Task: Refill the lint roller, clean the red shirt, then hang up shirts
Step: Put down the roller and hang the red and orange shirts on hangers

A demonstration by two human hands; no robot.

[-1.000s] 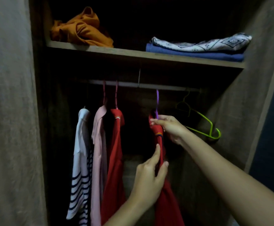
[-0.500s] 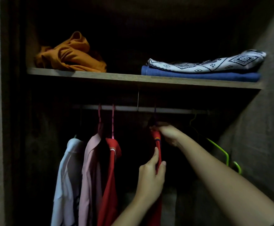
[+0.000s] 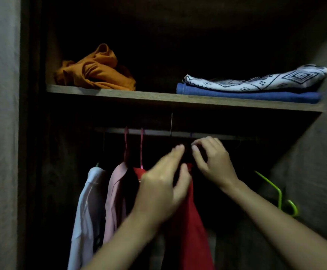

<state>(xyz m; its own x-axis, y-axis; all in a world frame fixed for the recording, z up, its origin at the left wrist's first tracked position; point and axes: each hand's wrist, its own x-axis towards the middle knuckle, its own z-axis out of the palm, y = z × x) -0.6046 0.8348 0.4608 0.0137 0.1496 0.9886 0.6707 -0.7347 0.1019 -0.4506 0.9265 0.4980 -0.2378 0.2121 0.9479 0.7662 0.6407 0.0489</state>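
location: open wooden wardrobe (image 3: 305,172), dimly lit, seen from the front and slightly below shelf height.

task item: the long red shirt (image 3: 190,221) hangs below the metal hanging rail (image 3: 158,132), right of centre. its top sits between the two hands. its hanger is lost in shadow.

left hand (image 3: 164,184): raised in front of the shirt's upper part. the fingers are nearly straight and point up toward the rail, and the thumb lies against the shirt's top edge. the hand is motion-blurred, so i cannot tell whether its grip pinches the cloth or only touches it.

right hand (image 3: 213,162): just right of the shirt's top and just below the rail. the fingers curl inward, with their tips near the left fingertips. whatever they curl on is hidden in the dark, so the state of its grip cannot be told.

other garments on the rail, left of the hands, from left to right:
- a white shirt (image 3: 88,201)
- a pale pink shirt (image 3: 116,191)
- a second red garment (image 3: 138,172), partly behind the left hand

thin pink hanger hooks (image 3: 126,145) rise from the last two to the rail. a lime green plastic hanger (image 3: 275,191) hangs at the far right, well apart from the hands.

wooden shelf (image 3: 158,97) above the rail: a crumpled orange garment (image 3: 96,73) lies at its left end. at the right end, a folded white cloth with dark geometric print (image 3: 256,79) lies on a folded blue cloth (image 3: 246,96).
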